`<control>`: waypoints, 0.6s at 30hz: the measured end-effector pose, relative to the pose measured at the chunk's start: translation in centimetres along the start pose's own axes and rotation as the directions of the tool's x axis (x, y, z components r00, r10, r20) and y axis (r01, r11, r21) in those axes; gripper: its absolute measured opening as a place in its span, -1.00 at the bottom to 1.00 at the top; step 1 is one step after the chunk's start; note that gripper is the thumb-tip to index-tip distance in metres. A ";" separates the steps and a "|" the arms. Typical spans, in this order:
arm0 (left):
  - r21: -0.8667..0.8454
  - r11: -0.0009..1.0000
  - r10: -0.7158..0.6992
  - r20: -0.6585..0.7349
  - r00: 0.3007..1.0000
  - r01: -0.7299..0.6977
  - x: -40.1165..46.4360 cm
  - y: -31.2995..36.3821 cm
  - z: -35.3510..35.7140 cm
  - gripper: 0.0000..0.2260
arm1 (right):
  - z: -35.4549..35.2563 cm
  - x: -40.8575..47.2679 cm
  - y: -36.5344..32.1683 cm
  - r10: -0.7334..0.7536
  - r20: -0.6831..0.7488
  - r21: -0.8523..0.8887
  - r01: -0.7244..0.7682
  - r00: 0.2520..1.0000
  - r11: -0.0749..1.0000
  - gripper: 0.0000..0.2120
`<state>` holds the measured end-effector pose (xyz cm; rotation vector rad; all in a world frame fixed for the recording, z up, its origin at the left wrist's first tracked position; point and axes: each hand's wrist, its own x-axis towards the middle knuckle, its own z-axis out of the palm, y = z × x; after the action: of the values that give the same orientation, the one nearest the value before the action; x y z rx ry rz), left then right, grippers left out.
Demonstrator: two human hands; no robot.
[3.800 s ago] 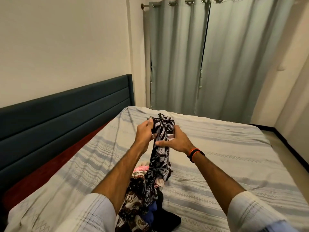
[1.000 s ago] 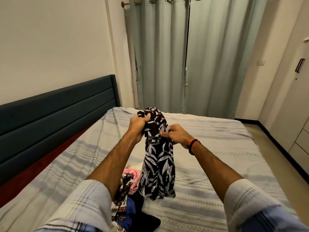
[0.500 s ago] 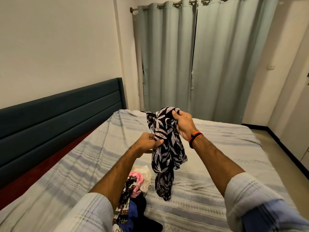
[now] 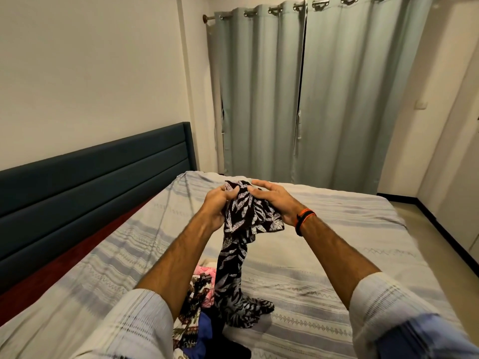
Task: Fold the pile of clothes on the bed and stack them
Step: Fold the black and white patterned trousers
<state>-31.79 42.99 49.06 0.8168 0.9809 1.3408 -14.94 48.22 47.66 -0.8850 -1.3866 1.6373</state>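
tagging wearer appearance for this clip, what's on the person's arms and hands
Both forearms are bare, with light sleeves pushed up toward the elbows: pale grey-white fabric with fine darker stripes on the left sleeve and right sleeve. The right wrist wears an orange and black band. No gloves on the left hand or right hand.

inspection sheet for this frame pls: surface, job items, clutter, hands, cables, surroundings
Surface: bed with a grey striped bedsheet, lightly wrinkled.
Job's things: black leaf-print garment held up unfolded, its lower end trailing onto the sheet; pile of clothes at the near edge, unfolded; no folded stack seen.
Clutter: nothing seen.
Hands: left hand grips the garment's top; right hand holds it beside the left, some fingers extended; orange and black wristbands on the right wrist.
Cables: nothing seen.
Surroundings: dark padded headboard on the left, closed grey-green curtains behind the bed, plain wall.
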 end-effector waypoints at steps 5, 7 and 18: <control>0.117 0.992 0.026 0.112 0.993 -0.039 -0.8 0.2 -0.8 -0.47 | -0.2 0.0 -0.1 -0.065 -0.072 0.064 0.069 0.995 0.995 -0.52; 0.286 0.956 0.026 0.165 0.986 -0.073 -0.9 0.1 -1.1 -0.33 | 0.0 0.2 0.0 -0.086 -0.144 0.143 0.107 0.986 0.984 -0.61; 0.468 0.871 0.156 0.025 0.987 -0.150 -0.3 -0.3 -1.2 -0.64 | 0.6 0.7 0.2 -0.095 -0.176 0.243 0.136 0.980 0.960 -0.75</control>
<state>-32.72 42.62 48.31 1.2766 1.3007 1.2558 -15.87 48.59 47.57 -0.7538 -1.0682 1.5738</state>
